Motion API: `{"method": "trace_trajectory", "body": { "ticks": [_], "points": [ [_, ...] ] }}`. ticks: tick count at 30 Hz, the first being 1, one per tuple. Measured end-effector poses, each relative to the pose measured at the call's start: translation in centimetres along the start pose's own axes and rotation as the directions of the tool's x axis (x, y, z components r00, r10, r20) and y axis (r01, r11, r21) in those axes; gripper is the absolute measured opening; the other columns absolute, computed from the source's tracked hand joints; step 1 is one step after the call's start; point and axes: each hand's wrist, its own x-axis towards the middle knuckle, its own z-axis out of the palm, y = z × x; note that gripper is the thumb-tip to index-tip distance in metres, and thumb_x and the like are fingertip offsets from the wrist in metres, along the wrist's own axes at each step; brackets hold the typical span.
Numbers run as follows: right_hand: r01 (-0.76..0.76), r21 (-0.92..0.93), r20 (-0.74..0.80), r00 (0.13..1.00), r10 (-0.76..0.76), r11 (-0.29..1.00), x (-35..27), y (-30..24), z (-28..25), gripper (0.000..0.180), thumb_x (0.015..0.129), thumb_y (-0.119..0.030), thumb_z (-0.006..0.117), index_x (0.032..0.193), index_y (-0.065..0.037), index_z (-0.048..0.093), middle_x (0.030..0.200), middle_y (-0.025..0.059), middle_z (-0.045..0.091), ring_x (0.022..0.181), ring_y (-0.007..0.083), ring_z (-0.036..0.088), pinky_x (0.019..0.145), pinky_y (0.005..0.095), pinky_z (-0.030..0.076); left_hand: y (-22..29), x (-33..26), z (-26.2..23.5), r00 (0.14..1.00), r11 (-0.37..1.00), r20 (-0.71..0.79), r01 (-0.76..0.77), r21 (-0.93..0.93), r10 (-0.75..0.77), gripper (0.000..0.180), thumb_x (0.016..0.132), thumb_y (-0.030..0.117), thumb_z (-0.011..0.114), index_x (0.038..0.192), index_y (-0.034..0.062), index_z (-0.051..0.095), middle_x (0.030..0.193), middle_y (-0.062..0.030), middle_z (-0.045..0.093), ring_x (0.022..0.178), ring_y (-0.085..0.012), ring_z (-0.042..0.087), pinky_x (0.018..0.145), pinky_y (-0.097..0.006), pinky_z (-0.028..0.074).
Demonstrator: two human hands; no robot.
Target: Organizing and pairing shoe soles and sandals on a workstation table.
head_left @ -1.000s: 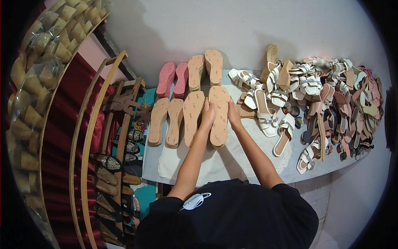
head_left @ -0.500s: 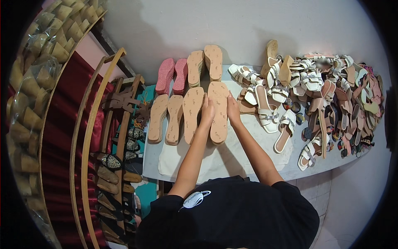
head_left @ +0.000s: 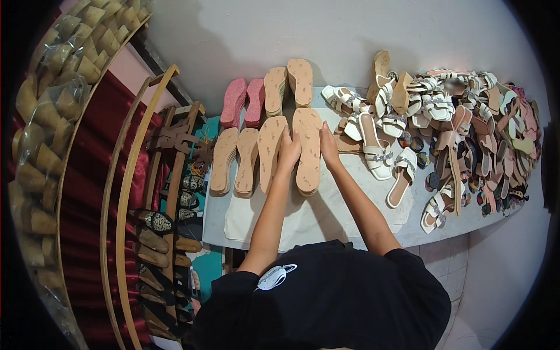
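Fingers first: my left fingers [head_left: 296,139] lie along the left long edge of a tan sole stack [head_left: 307,146], my right fingers [head_left: 325,130] along its right edge, palms facing in. Can't tell if either set is clamped or just cupping; undersides hidden. Stack sits between my hands: smooth flat top, small dark flecks, squared-round ends, slight waist, layered edge at the near end. Just left of my left hand, a matching speckled stack [head_left: 270,160]; beyond it two narrower tan stacks [head_left: 247,157]. Behind, taller tan wedges [head_left: 300,81] and rough-textured pink wedges [head_left: 233,102]. Under the front ones, thin off-white sheet [head_left: 245,216] over grey, marbled table [head_left: 214,221]. Right: glossy white sandals [head_left: 373,149] with shiny ornaments, then a jumbled shoe heap [head_left: 484,151]. Far left: curved wooden rails [head_left: 122,221], satiny dark-red cloth [head_left: 81,192], blocky wooden shapes [head_left: 46,154] partly under clear crinkled plastic.
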Motion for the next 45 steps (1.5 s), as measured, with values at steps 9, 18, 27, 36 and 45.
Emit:
{"method": "trace_trajectory", "body": {
  "ticks": [9,18,27,36,45],
  "points": [
    [-0.052,-0.017,0.027,0.998,0.052,0.999,-2.2,-1.7,-2.0,0.055,0.095,-0.036,0.025,0.132,0.005,0.027,0.134,0.0170,0.035,0.125,0.0224,0.031,0.103,0.0290,0.022,7.3,-6.4,0.3,0.983,0.960,0.029,-0.181,0.212,0.179,0.054,0.090,0.027,0.041,0.129,-0.0077,0.029,0.130,-0.0263,0.035,0.123,-0.0355,0.033,0.102,-0.036,0.026],
    [0.071,-0.029,-0.110,0.991,-0.074,0.997,-7.8,-3.9,-8.0,0.052,0.095,-0.034,0.025,0.131,0.004,0.031,0.135,0.0171,0.033,0.127,0.0248,0.027,0.105,0.0314,0.019,8.8,-10.8,7.1,0.890,0.852,0.140,-0.456,0.256,0.434,0.050,0.090,0.025,0.042,0.130,-0.0039,0.031,0.134,-0.0227,0.031,0.128,-0.0379,0.022,0.104,-0.042,0.021],
    [0.173,-0.197,-0.342,0.910,-0.233,0.965,-13.2,-5.5,-22.6,0.042,0.091,-0.022,0.040,0.126,0.001,0.040,0.131,0.0171,0.038,0.125,0.0259,0.032,0.103,0.0326,0.023,9.4,-14.4,20.4,0.811,0.855,0.357,-0.515,0.063,0.463,0.045,0.089,0.020,0.041,0.127,-0.0037,0.036,0.133,-0.0252,0.032,0.125,-0.0423,0.026,0.102,-0.044,0.024],
    [0.041,-0.681,-0.398,0.817,-0.417,0.731,-17.6,-6.5,-36.9,0.037,0.083,-0.015,0.052,0.117,-0.002,0.048,0.126,0.0213,0.041,0.120,0.0349,0.037,0.098,0.0388,0.030,9.6,-19.4,33.6,0.722,0.856,0.530,-0.517,-0.016,0.446,0.042,0.088,0.016,0.039,0.125,-0.0048,0.037,0.129,-0.0258,0.036,0.122,-0.0425,0.030,0.102,-0.043,0.024],
    [-0.288,-0.883,-0.408,0.862,-0.302,0.371,-19.5,-4.5,-44.8,0.050,0.078,-0.023,0.055,0.124,-0.006,0.043,0.128,0.0193,0.040,0.114,0.0351,0.040,0.091,0.0443,0.034,9.0,-21.6,41.7,0.711,0.848,0.565,-0.528,0.034,0.420,0.044,0.088,0.015,0.040,0.125,-0.0072,0.033,0.125,-0.0288,0.038,0.118,-0.0430,0.034,0.099,-0.042,0.029]
  ]
}}
